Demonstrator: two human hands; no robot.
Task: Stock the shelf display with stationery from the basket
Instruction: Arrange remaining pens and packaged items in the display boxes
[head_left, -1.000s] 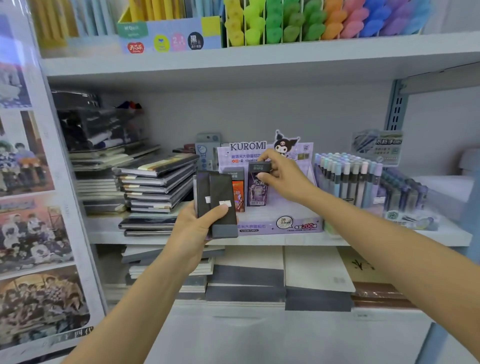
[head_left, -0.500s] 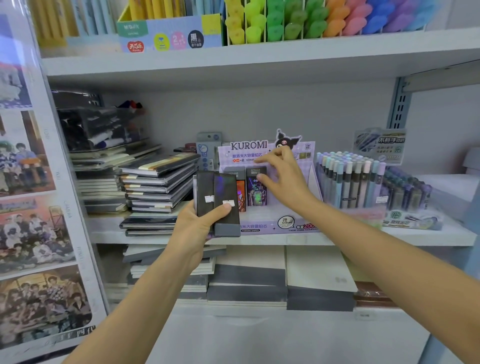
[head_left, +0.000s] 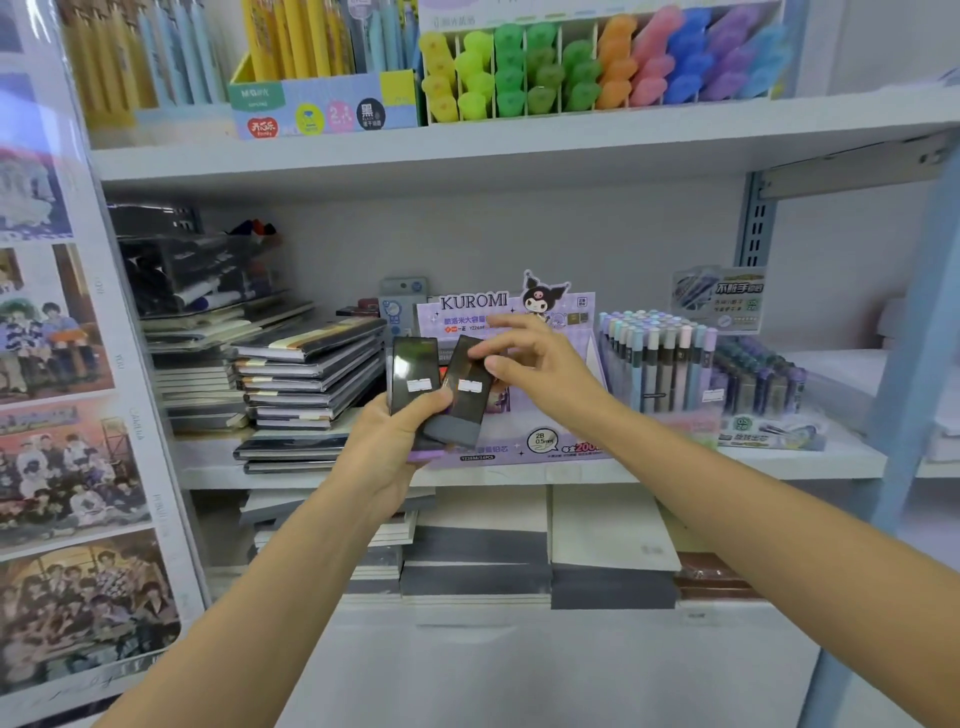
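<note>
Plainly, the left hand (head_left: 395, 441) carries the load. Its fingers wrap the lower ends of a small fan of dark pencil-lead packs and its thumb presses across the front. The left pack (head_left: 413, 371) is upright and the right pack (head_left: 467, 395) is tilted out to the right. The right hand (head_left: 540, 374) has its thumb and curled fingertips at the top edge of that tilted pack, with the index finger stretched above it. Blur there means I cannot tell whether the pinch is closed on the pack or only touching it.

Both hands hover just in front of the purple Kuromi display box (head_left: 540, 441) on the middle shelf (head_left: 675, 467). The box's slots are mostly hidden behind the hands. The basket is out of view.

As I judge it, these are the risks:
- **Loose neighbour:** the fan is held only by its bottom ends, so pulling one pack sideways could drag the other loose and drop it onto the shelf edge or the floor.
- **Slipping pinch:** a weak pinch on the glossy wrapper could slip.
- **Tipped box:** pushing a pack in hard might tip the light cardboard box back, or nudge it into the tray of pastel pens (head_left: 654, 364) just beside it.
</note>
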